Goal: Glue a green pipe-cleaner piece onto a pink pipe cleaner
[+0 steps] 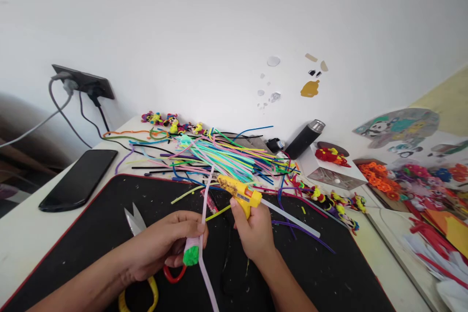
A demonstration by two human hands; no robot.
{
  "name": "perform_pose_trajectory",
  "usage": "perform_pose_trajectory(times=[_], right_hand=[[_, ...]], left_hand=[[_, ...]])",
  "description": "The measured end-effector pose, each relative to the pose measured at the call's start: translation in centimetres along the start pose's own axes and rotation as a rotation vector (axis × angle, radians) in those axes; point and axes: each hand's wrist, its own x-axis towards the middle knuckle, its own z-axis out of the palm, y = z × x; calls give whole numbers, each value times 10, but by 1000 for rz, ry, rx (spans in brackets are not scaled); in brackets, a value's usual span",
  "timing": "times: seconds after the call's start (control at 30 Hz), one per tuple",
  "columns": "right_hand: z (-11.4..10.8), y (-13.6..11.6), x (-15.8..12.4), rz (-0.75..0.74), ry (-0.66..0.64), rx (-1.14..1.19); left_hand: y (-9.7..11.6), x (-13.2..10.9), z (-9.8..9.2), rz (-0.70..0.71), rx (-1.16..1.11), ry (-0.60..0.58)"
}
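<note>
Closed around a short bundle of pale pink pipe cleaners with a bright green end point(190, 255) is my left hand point(164, 239). A long pale pink pipe cleaner point(206, 278) runs upright under its thumb, alongside the bundle. My right hand point(258, 239) grips a yellow hot glue gun point(239, 191), its nozzle pointing left toward the upper part of that strip; whether they touch I cannot tell. A translucent glue stick point(292, 219) juts from the gun's back. Scissors point(136, 219) lie partly hidden beneath my left forearm, with red and yellow handles showing.
A pile of colourful pipe cleaners point(219, 156) spreads behind the black mat point(120, 224). At left lies a phone point(78, 180), below a wall socket with cables point(84, 83). A dark flask point(305, 139), a white box point(332, 173) and small figures point(343, 209) stand at right.
</note>
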Motion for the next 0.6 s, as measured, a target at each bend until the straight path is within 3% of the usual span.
perform_pose_trajectory(times=[0.6], right_hand=[[-2, -7, 2, -17, 14, 2]], left_hand=[[0, -1, 3, -23, 19, -9]])
